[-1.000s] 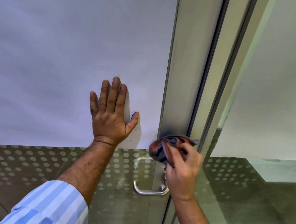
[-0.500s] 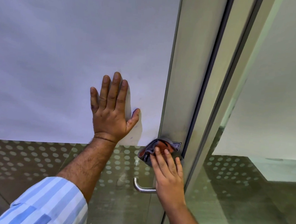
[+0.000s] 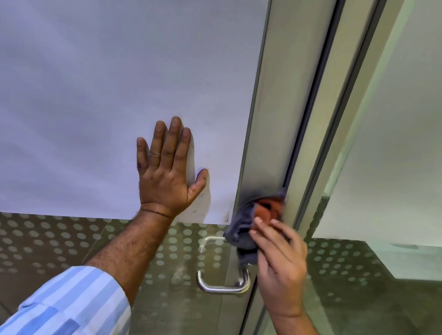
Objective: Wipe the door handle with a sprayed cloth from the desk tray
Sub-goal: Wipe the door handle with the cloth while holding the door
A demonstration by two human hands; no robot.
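A curved steel door handle juts from the metal stile of a glass door. My right hand presses a bunched grey and orange cloth against the stile just above the handle, fingers spread over the cloth. The cloth hides the handle's upper mount. My left hand lies flat on the frosted white panel of the door, fingers together and pointing up, holding nothing.
Below the white panel the glass carries a pattern of pale dots. A second metal frame and another glass pane stand right of the door edge. A blue striped sleeve covers my left forearm.
My right hand with the cloth has shifted up and right along the stile, uncovering more of the handle. My left hand has stayed flat on the panel.
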